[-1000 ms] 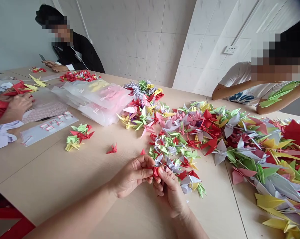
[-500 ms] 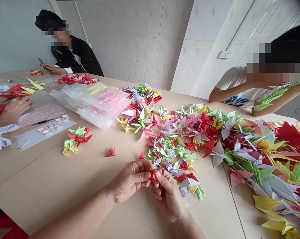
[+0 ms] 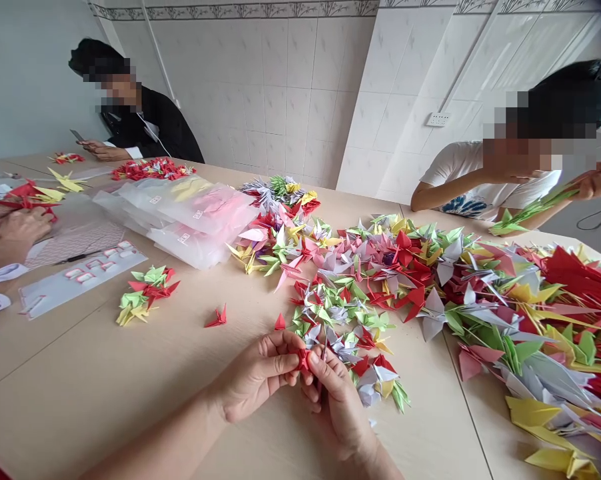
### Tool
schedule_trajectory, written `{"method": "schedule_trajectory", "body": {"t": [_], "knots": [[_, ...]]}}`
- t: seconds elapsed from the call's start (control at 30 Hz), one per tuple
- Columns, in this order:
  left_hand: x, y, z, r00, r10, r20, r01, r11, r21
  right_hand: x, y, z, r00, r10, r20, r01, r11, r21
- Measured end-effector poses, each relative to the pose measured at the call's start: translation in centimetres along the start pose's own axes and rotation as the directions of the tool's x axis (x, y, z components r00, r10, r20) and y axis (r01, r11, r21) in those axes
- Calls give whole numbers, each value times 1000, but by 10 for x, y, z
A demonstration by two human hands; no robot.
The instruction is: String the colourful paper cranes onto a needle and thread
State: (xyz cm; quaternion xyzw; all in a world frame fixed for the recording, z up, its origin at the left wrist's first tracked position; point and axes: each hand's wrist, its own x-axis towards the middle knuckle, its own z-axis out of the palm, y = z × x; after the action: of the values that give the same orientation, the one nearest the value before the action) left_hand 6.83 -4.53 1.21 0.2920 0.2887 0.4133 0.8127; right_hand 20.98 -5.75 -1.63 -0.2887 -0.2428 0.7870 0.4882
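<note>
Fingers of left hand [image 3: 258,377] and right hand [image 3: 339,400] pinch red paper [image 3: 303,361]; shape mostly hidden.

L hand [image 3: 258,377] & R hand [image 3: 338,400] pinched a small red folded paper piece [image 3: 303,360] between fingertips, just above table [image 3: 105,373]. Heap of multicolour paper cranes [image 3: 430,280] lay beside; plastic bags [image 3: 180,213] sat farther left.

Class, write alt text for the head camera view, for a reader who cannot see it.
The left hand and right hand pinch a small red folded paper above a pale table. A pile of multicoloured origami cranes spreads to their right, and a person in black and a person in a white T-shirt sit at the far side.
</note>
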Motion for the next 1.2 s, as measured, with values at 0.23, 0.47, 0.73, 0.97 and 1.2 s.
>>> {"method": "schedule_trajectory", "body": {"t": [0.23,0.47,0.73,0.97,1.2], "knots": [[0,1,1,1000,16,14,-16,999,41,1,0,0,1000,3,-6,-3,1000,-23],[-1,1,1,1000,-2,-3,3,999,47,2,-1,1,1000,-14,14,15,999,-37],[-1,3,2,1000,-26,-16,26,999,42,1,-1,3,1000,-23,11,23,1000,-11],[0,1,-1,1000,-13,-16,14,1000,14,1,0,3,999,-31,10,31,999,-10],[0,-1,-4,1000,-13,-23,13,1000,-3,1,0,1,999,-27,18,28,999,-21]]}}
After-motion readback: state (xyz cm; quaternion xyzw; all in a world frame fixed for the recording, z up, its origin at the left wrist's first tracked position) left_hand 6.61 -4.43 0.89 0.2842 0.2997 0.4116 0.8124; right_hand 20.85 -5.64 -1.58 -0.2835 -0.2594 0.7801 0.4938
